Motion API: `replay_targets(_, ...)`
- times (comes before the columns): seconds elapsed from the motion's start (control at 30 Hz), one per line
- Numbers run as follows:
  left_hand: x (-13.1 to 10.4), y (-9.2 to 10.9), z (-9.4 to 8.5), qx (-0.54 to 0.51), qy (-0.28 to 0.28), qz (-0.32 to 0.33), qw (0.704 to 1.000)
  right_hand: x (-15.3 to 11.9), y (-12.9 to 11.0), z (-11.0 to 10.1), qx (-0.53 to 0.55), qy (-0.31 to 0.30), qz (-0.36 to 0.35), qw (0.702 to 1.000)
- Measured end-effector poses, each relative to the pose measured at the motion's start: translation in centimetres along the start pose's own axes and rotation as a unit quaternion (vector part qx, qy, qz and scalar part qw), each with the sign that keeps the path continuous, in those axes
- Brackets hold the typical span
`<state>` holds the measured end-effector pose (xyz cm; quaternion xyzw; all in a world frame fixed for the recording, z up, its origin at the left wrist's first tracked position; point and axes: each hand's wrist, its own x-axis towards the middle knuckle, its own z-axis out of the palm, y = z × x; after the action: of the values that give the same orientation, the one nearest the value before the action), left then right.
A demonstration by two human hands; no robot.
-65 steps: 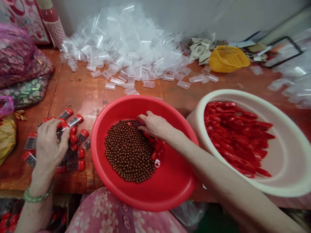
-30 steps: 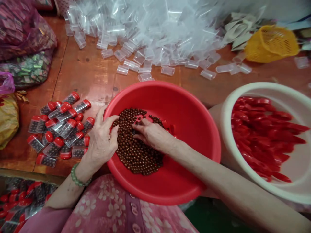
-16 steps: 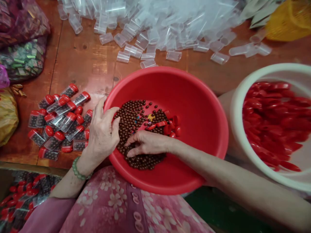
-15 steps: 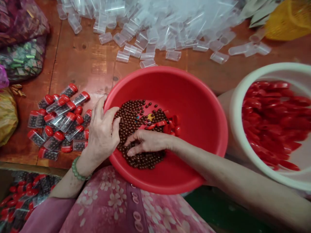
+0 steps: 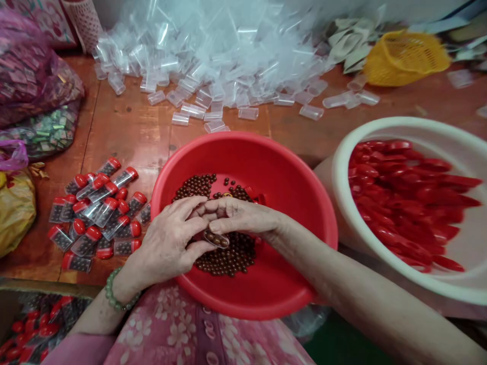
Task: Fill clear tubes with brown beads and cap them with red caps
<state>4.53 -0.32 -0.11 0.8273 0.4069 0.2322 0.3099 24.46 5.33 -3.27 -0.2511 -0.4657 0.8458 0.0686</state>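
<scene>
My left hand (image 5: 171,235) grips a small clear plastic container (image 5: 217,240) between thumb and fingers, its open end up and brown balls showing inside. Curled beside it, my right hand (image 5: 241,215) has its thumb at the container's rim; whatever its fingers hold is hidden. Both hands are over a red basin (image 5: 297,167). Below them in the basin lie many loose brown balls (image 5: 226,261), with a few red caps (image 5: 259,198) partly behind my right hand.
Filled, red-capped containers (image 5: 102,203) lie on the wooden table at left, more in a box (image 5: 38,324) below. A white tub (image 5: 342,203) of red caps stands right. Clear empty containers (image 5: 213,91) are heaped behind, near a yellow basket (image 5: 403,61). Bags (image 5: 38,96) sit at far left.
My right hand has come up from the balls to my left hand, which has moved right over the basin. The container with balls now shows between them. The view has tilted up.
</scene>
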Motion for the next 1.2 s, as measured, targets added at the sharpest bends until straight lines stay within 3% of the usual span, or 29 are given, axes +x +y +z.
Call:
replay_targets(0.1, 0.3, 0.2, -0.1, -0.133, 0.012, -0.019, 0.991, -0.9, -0.9, 1.0, -0.07, 0.067, -0.035, 0.995)
replay_targets(0.2, 0.3, 0.3, -0.3, -0.233, 0.035, -0.061, 0.97, -2.0, -1.7, 1.9, -0.174, 0.177, -0.06, 0.967)
replay_targets(0.27, 0.4, 0.3, -0.3, -0.241, 0.037, -0.074, 0.967, -2.5, -2.0, 2.2, -0.226, 0.238, -0.077, 0.941)
replay_targets(0.4, 0.7, 0.4, -0.2, -0.233, 0.04, -0.092, 0.967, -3.0, -2.5, 2.6, -0.261, 0.286, -0.153, 0.909)
replay_targets(0.63, 0.6, 0.9, 0.7, -0.288, 0.005, -0.107, 0.951, -3.3, -3.4, 3.2, -0.344, 0.203, -0.307, 0.864)
replay_targets(0.87, 0.8, 1.0, 1.2, -0.291, -0.004, -0.124, 0.949, -3.1, -2.9, 3.2, -0.414, 0.183, -0.312, 0.835)
replay_targets(1.2, 0.9, 0.7, 1.2, -0.283, -0.008, -0.107, 0.953, -2.9, -2.3, 3.1, -0.406, 0.198, -0.273, 0.849)
